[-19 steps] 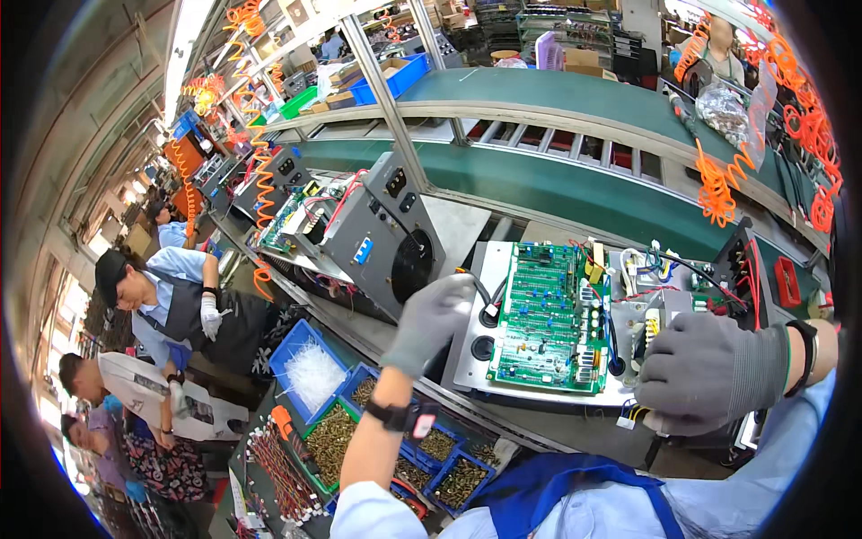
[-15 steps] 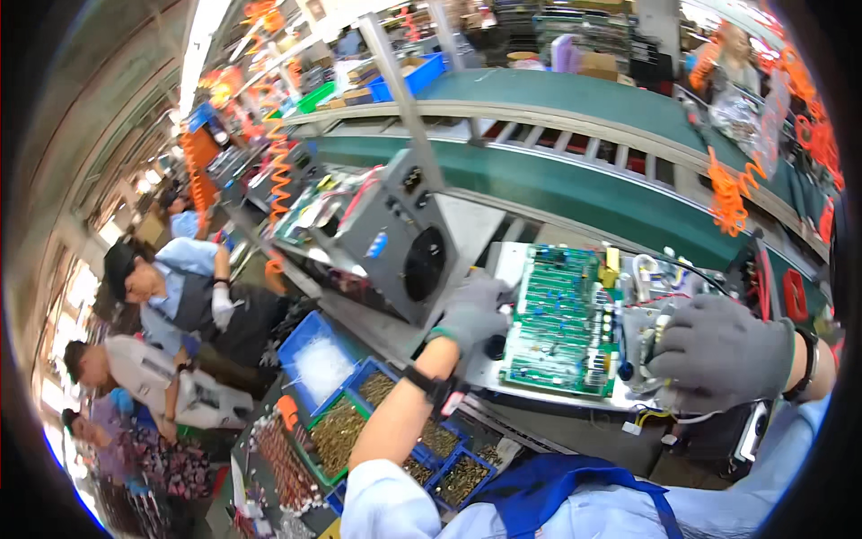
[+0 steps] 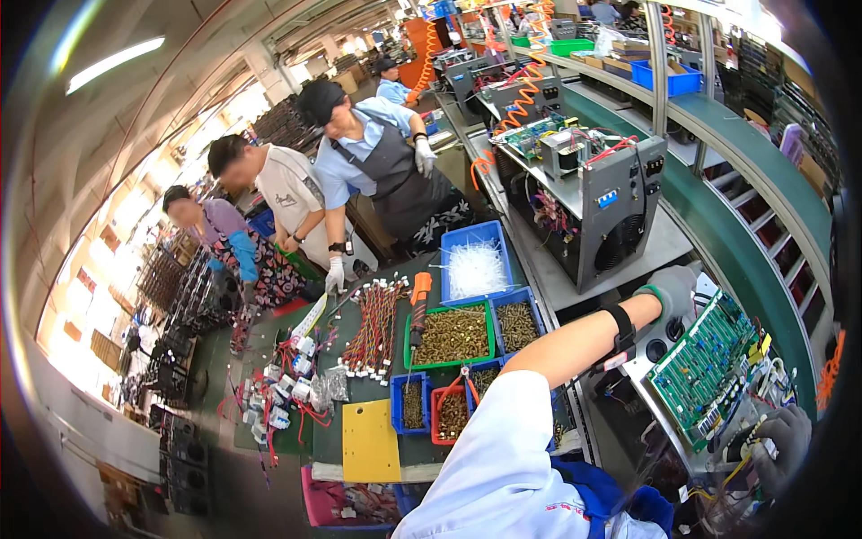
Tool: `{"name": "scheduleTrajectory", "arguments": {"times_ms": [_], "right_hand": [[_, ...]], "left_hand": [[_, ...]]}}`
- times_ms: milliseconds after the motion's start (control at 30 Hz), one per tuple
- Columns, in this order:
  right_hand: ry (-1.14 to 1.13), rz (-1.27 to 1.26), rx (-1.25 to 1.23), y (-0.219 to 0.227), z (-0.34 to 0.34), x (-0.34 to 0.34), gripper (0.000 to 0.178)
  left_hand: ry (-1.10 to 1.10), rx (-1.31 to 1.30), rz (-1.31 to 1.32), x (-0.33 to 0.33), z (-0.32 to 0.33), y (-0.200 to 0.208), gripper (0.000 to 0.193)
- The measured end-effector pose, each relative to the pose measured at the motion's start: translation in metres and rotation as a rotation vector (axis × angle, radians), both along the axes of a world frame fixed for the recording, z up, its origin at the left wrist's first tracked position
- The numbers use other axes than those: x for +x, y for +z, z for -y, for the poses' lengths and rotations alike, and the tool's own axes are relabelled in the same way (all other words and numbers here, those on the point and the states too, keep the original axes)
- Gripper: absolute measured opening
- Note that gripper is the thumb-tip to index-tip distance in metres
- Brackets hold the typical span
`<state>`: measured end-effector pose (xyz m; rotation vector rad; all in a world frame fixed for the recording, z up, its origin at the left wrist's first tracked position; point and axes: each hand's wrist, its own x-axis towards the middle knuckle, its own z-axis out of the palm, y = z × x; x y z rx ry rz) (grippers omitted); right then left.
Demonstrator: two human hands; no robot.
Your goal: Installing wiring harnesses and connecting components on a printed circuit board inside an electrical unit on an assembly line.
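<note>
At the right, a green circuit board lies on a metal chassis. My left hand, in a grey glove, grips the chassis at its far left corner; its fingertips are partly hidden. My right hand, also gloved, is curled at the near right side of the board among loose wires. What its fingers hold is hidden. A white connector shows beside the right fingers.
Left of my arm stand a blue bin of white ties, a green bin of screws and smaller bins. An orange-handled screwdriver, wire bundles and a yellow sheet lie on the bench. Another chassis stands beyond. Several people work at left.
The view has swung left, so the board and both hands now appear farther right. My left hand stays at the chassis edge. The right hand stays by the wires, now lower in view.
</note>
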<state>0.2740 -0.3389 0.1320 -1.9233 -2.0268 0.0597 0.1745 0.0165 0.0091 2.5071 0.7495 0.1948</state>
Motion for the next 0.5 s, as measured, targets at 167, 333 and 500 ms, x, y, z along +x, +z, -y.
{"name": "scheduleTrajectory", "arguments": {"times_ms": [167,333,500], "right_hand": [[0.017,0.090,0.189,-0.021,-0.010,0.012,0.021],[0.047,0.155,0.100,-0.033,-0.001,0.003,0.027],[0.111,0.096,-0.072,-0.037,-0.010,0.024,0.023]], "left_hand": [[0.108,-0.181,0.099,0.000,-0.004,-0.017,0.033],[0.385,-0.193,0.335,0.024,-0.013,-0.017,0.044],[0.483,-0.206,0.380,0.046,-0.043,-0.064,0.035]]}}
